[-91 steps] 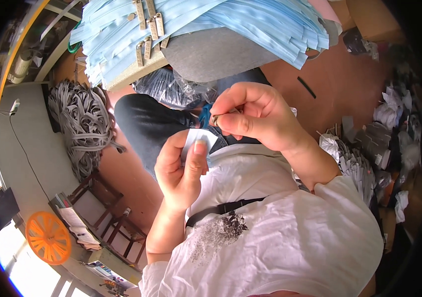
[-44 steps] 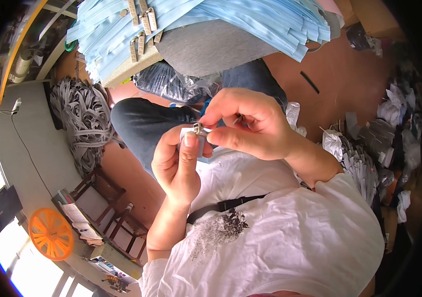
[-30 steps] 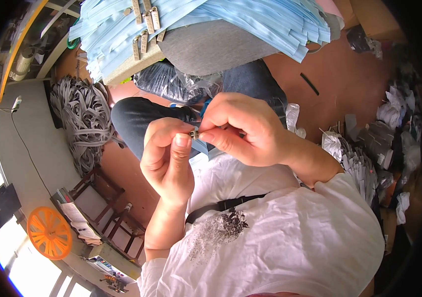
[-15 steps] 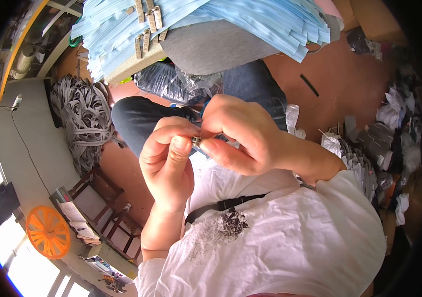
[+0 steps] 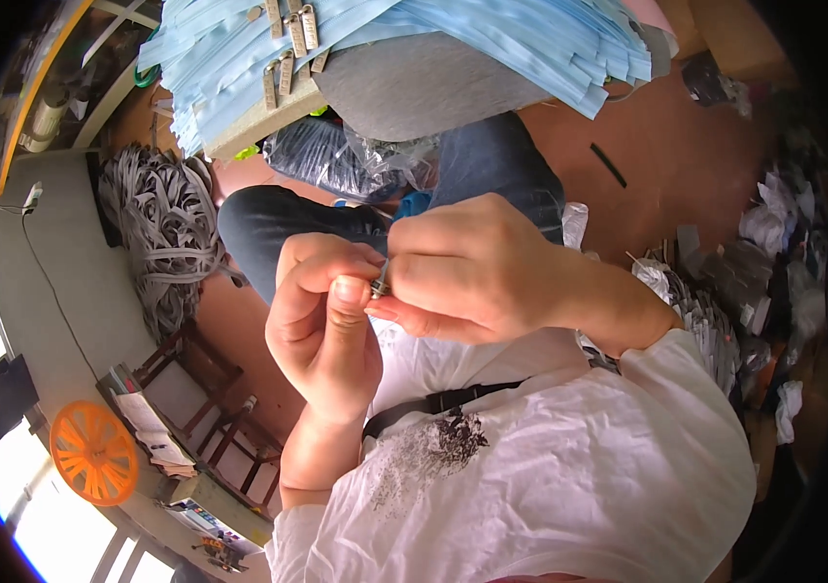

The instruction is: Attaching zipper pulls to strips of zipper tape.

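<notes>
Above my lap, both hands meet at a small metal zipper slider. My left hand pinches it between thumb and bent forefinger. My right hand is closed against its other side, fingertips on the slider and the end of a thin strip. Most of that strip is hidden by the fingers. Beyond my knees, light-blue zipper tapes lie in a heap on a table, with several metal zipper pulls at its near left edge.
A grey padded surface juts toward my knees. Bundled grey tapes lie on the floor at left, near a wooden chair and an orange spoked wheel. Plastic bags and scraps pile up at right. A dark strip lies on the floor.
My right hand has turned and its fingers have closed in tighter over the slider. Both hands have shifted slightly left, and the slider has tilted.
</notes>
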### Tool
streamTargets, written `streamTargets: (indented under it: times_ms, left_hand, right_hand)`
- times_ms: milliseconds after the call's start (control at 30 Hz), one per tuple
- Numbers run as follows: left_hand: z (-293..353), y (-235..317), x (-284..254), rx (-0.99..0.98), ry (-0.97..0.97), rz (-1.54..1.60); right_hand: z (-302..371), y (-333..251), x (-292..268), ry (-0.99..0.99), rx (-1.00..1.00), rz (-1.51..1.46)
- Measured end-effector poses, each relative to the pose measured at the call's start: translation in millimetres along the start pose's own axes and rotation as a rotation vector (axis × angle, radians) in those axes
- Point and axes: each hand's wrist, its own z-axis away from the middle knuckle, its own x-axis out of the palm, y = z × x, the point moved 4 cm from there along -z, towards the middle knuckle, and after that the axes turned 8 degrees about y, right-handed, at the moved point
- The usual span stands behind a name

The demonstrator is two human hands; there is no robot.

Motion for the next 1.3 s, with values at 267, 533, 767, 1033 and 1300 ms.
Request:
streamTargets:
  times_ms: [267,533,767,1033,1300]
  left_hand:
    - [7.9,-1.1,11.9,-0.241,0.091,0.366]
    - [5.4,-7.0,9.8,-0.358,0.106,0.516]
    - [-1.3,-1.4,-4.0,-0.130,0.040,0.263]
    - [-1.4,-2.7,-3.4,-0.022,0.032,0.254]
    - [-8.7,3.8,0.2,-0.086,0.051,0.367]
  right_hand:
    - [-0.8,-2.8,11.9,0.175,-0.060,0.049]
    - [0.2,3.1,8.9,0.173,-0.082,0.025]
    - [-5.1,3.5,-8.9,0.189,0.271,-0.254]
    - [-3.4,3.3,-4.7,0.169,0.291,-0.294]
    - [7.4,14.0,8.6,0.182,0.237,-0.267]
